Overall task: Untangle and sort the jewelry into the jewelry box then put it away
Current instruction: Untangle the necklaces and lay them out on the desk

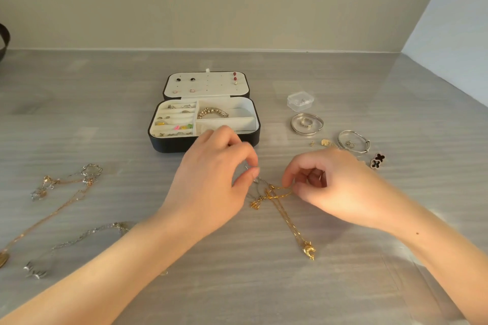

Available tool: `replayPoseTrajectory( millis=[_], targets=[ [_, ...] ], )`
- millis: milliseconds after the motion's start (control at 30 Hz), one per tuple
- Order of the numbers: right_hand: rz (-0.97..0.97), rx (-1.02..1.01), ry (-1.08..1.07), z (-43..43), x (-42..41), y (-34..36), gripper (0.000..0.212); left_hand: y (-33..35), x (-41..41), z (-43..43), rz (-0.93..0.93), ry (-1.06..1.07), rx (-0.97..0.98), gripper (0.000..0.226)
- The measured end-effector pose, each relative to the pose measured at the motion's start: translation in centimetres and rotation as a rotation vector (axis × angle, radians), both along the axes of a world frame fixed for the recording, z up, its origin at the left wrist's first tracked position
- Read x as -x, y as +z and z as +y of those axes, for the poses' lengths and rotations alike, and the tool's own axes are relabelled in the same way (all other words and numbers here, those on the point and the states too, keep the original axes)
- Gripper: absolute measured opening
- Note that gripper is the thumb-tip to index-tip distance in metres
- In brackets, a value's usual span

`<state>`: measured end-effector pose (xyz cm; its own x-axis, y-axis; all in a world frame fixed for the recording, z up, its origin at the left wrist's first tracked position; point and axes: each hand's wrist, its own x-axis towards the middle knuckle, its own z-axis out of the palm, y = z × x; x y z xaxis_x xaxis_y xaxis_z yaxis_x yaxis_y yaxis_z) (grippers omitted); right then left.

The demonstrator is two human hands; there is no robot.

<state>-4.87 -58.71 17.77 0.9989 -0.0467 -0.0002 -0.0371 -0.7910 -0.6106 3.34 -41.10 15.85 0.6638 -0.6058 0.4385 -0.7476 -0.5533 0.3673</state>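
Both hands work over the grey counter (105, 113), just in front of the open jewelry box (169, 145). Left hand (211, 179): grip closed, thumb and forefinger pinching a thin silver chain (257, 184) lifted slightly off the surface. Right hand (335, 182): grip closed on the gold chain (274, 192), thumb and forefinger pinching it at the knot, other fingers curled. The two chains are tangled together between the hands. The gold chain's loose run trails toward the viewer and ends in a gold pendant (309, 250) lying flat. Box base: rings and small coloured pieces fill the left slots, and a beaded bracelet (212, 112) lies in the upper right compartment. The box lid (211, 87) lies open flat behind, with stud earrings pinned to it. Right of the box: a small clear case (301, 100), a silver bangle (307, 124) with a ring inside it, a second bangle (353, 140), and black clover earrings (378, 160). On the left of the counter, well apart: a rose-gold necklace (66, 185) and a silver necklace (79, 237).
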Motion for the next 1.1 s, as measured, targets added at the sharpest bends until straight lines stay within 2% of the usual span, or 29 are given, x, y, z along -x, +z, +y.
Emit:
replayPoseTrajectory(
  millis=[133,233,433,567,733,933,1100],
  targets=[
    [0.001,0.065,0.045,0.0,0.1,-0.2,0.015,0.1,1.1,0.3,0.226,-0.162,-0.091,0.008],
    [0.009,0.115,0.066,-0.1,0.0,-0.5,0.007,0.0,1.2,0.3,0.261,-0.196,-0.115,0.009],
    [-0.048,0.212,0.145,-0.3,0.1,-0.9,0.013,0.5,0.8,1.1,0.332,-0.236,-0.152,0.013],
    [-0.181,0.036,0.118,-0.3,0.2,-0.4,0.008,0.7,0.7,1.1,0.341,-0.238,-0.166,0.015],
    [-0.163,-0.162,0.150,0.0,0.0,-0.3,0.017,0.6,0.8,0.9,0.325,-0.216,-0.149,0.014],
    [-0.136,-0.373,0.157,0.0,-0.4,-0.3,0.011,0.3,1.0,0.5,0.285,-0.208,-0.141,0.008],
    [-0.101,-0.357,0.139,0.0,-0.5,-0.4,0.005,0.3,0.9,0.3,0.275,-0.209,-0.167,0.007]
  ],
)
